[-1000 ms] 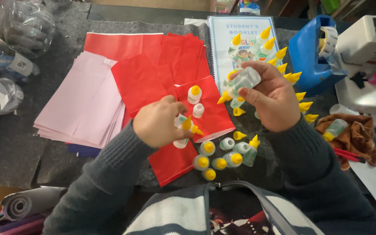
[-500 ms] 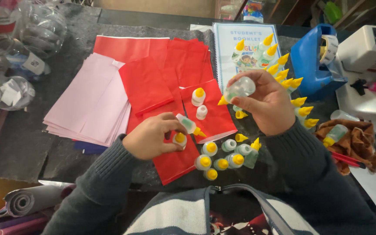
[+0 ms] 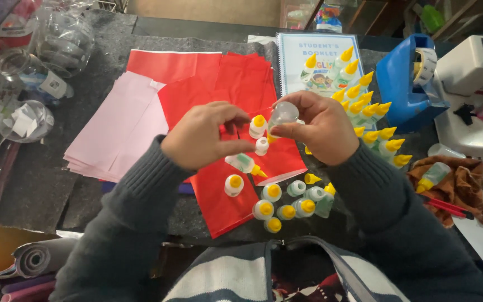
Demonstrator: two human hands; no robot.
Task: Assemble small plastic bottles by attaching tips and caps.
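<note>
A small clear bottle was held pinched between the fingers of the right hand, raised above the red paper. The left hand was held beside it, fingers curled together, apparently empty. Yellow-capped bottles were noted standing on the table below.

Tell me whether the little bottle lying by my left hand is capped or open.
Capped. The small clear bottle lies on its side on the red paper just under the left hand, with its yellow cone cap in place, pointing right.
</note>
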